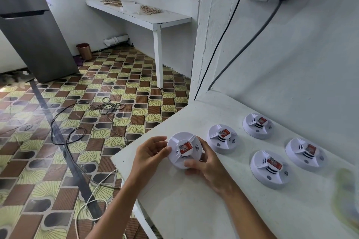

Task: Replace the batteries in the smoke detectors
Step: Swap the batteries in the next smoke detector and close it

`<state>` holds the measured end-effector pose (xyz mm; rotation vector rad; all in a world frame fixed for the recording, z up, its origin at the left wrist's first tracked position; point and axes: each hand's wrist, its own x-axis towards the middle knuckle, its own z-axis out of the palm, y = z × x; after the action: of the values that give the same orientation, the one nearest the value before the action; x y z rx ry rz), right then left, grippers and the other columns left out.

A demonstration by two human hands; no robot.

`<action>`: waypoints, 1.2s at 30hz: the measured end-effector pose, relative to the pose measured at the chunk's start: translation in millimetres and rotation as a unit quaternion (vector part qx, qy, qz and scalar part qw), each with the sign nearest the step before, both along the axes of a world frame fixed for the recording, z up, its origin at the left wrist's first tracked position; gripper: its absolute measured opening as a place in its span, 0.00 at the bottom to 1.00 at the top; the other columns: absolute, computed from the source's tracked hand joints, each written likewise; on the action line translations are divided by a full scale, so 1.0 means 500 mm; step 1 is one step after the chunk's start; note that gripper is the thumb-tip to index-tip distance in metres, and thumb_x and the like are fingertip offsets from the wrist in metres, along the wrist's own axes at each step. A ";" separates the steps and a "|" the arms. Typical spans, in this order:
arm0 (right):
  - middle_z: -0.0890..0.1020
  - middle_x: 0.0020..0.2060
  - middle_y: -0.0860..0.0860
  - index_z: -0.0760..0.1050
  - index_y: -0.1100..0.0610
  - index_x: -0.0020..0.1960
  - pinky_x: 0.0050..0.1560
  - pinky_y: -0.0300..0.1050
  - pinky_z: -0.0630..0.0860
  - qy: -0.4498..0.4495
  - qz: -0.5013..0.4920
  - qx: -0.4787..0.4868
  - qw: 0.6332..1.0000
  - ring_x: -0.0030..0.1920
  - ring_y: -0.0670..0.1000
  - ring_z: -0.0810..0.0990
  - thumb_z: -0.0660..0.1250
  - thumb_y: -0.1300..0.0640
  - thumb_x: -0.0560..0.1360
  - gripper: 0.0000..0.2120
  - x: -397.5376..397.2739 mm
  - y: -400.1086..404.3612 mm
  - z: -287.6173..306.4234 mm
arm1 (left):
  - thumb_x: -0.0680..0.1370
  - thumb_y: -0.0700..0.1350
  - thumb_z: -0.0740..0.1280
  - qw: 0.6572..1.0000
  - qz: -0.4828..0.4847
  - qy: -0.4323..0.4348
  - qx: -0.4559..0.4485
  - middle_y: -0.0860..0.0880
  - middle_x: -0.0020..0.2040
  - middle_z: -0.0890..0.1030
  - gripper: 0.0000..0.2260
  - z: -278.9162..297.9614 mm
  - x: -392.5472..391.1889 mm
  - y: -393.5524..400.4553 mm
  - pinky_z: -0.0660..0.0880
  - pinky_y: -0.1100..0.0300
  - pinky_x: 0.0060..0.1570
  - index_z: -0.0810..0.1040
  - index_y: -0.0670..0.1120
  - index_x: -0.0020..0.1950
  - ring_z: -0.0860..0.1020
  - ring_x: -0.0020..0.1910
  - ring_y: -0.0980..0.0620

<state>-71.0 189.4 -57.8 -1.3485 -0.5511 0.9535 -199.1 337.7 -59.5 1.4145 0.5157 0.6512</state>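
Holding one smoke detector (184,149) just above the white surface (194,209) at lower centre of the frame, the left hand (150,153) curls its grip round the left rim while the right hand (206,163) clasps the right and lower edge. This looks like the opening step: the housing is closed, and no battery shows. Next likely calls for a counter-twist of the two halves to reach the compartment. Four more detectors (222,138) lie face-up to the right, near but apart. A blurred yellowish object (345,194) sits at the right edge; nothing blocks the hands.
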 end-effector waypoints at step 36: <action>0.79 0.57 0.55 0.71 0.49 0.66 0.44 0.51 0.82 -0.012 -0.004 0.004 1.000 0.56 0.56 0.80 0.75 0.68 0.67 0.32 -0.002 -0.006 0.003 | 0.72 0.34 0.72 1.000 0.007 0.000 0.013 0.40 0.47 0.85 0.12 0.003 -0.001 -0.003 0.79 0.62 0.45 0.79 0.39 0.55 0.83 0.46 0.48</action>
<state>-71.9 186.6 -56.2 -1.3561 -0.5671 0.9291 -199.5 336.2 -58.1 1.4360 0.5190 0.6725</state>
